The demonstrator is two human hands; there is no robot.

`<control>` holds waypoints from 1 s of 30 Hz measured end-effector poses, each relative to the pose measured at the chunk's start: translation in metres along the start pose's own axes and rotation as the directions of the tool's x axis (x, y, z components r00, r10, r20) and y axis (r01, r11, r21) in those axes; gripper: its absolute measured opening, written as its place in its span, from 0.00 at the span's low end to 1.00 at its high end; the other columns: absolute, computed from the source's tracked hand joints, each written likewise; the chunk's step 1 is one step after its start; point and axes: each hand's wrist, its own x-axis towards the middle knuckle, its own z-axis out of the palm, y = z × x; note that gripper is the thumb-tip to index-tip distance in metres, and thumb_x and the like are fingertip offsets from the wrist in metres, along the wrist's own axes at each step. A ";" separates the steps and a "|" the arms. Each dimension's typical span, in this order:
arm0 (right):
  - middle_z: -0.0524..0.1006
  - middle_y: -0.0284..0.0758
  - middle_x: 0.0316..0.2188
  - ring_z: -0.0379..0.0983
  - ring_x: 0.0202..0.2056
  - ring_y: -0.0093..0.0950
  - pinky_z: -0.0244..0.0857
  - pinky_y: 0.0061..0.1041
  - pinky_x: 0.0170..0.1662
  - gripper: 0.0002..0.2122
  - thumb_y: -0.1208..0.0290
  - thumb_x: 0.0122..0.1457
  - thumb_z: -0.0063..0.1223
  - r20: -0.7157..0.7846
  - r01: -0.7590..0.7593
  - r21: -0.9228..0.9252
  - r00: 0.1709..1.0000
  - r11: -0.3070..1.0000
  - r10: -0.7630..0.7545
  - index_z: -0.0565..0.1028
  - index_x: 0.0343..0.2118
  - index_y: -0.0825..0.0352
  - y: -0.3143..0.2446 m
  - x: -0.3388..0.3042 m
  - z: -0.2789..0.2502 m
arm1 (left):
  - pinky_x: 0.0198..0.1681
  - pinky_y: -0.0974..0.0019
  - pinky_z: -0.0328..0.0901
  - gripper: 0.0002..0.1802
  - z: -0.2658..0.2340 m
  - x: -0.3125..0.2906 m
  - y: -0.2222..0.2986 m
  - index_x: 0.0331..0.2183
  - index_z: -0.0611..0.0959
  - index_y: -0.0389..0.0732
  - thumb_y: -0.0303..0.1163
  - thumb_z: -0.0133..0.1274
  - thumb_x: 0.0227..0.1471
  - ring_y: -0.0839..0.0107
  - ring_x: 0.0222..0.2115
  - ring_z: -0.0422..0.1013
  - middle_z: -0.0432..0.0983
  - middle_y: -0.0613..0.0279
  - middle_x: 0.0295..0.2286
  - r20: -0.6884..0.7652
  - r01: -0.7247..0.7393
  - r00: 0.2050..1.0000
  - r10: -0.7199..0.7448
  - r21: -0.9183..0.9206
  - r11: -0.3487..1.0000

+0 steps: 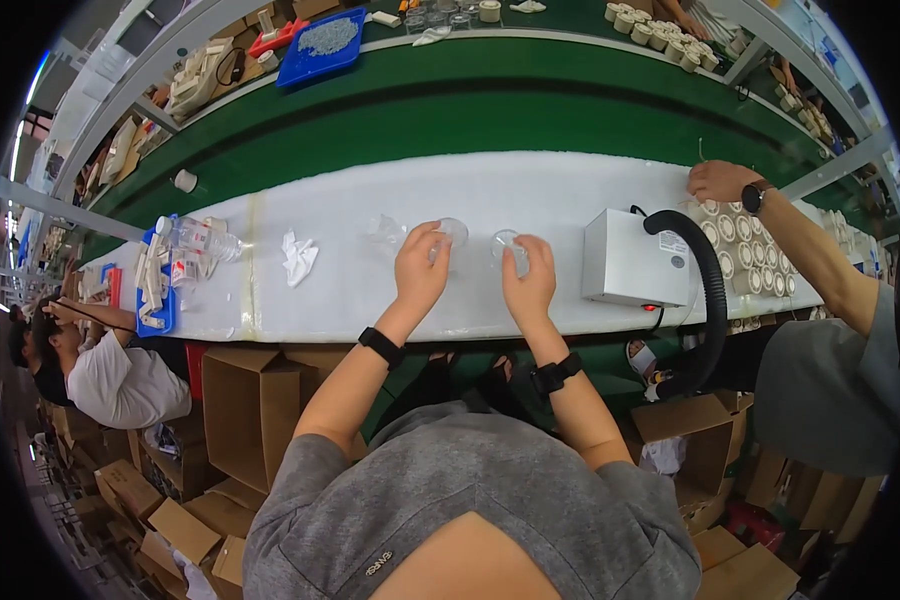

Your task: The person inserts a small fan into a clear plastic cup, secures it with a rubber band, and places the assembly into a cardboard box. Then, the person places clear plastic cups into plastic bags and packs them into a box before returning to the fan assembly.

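Above the white-covered bench my left hand has its fingers curled round a clear, round, cup-like piece. A hand's width to the right, my right hand grips a similar clear round piece between thumb and fingers. The two pieces are apart from each other. Just left of my left hand lies some clear, crinkled plastic, too faint to make out fully. Farther left a crumpled white tissue rests on the bench.
To the right stands a silver metal box with a black hose. Beyond it, a co-worker's hand hovers over many round white parts. At left are a plastic bottle and a blue tray. A green conveyor runs behind; cartons stand below.
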 end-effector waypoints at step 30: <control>0.65 0.41 0.43 0.59 0.47 0.36 0.52 0.33 0.49 0.22 0.68 0.42 0.52 0.437 0.046 0.171 0.892 0.984 -0.118 0.65 0.42 0.65 0.014 0.070 0.009 | 0.31 0.69 0.58 0.07 -0.020 0.100 0.004 0.16 0.66 0.36 0.26 0.45 0.38 0.65 0.25 0.64 0.66 0.59 0.21 -0.069 -0.058 0.997 0.034 -0.387 0.920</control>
